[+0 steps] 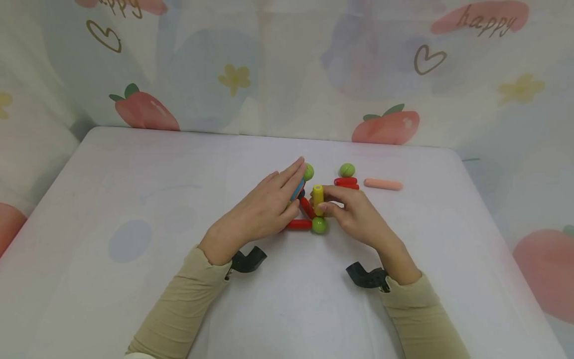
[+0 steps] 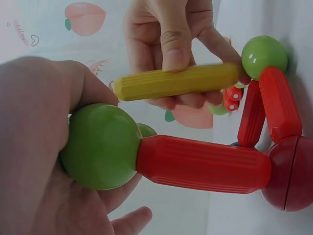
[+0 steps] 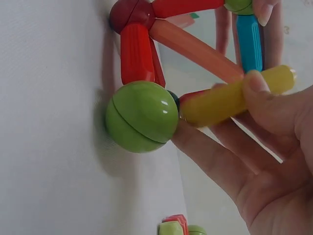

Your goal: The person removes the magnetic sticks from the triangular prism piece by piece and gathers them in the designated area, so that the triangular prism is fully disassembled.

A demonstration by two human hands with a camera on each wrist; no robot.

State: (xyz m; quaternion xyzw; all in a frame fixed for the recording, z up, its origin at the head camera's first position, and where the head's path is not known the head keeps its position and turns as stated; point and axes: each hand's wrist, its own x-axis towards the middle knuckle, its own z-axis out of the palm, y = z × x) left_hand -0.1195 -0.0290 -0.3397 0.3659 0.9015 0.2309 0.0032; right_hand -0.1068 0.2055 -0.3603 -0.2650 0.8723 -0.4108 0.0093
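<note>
My right hand (image 1: 354,212) pinches a yellow magnetic rod (image 1: 318,199) between thumb and fingers. It stands upright, its lower end at or just above a green ball (image 1: 319,225) on the table. My left hand (image 1: 264,207) holds an upper green ball (image 2: 100,147) of a frame of rods and balls. Below that ball a red rod (image 2: 203,164) runs down to a dark red ball (image 2: 292,171). A blue rod (image 3: 250,43) and an orange rod (image 3: 195,49) show in the right wrist view. In the head view my left hand hides much of the frame.
Behind my right hand lie a loose green ball (image 1: 347,170), red rods (image 1: 346,181) and a peach rod (image 1: 383,184). A patterned cloth backdrop (image 1: 287,75) rises behind the white table (image 1: 179,164).
</note>
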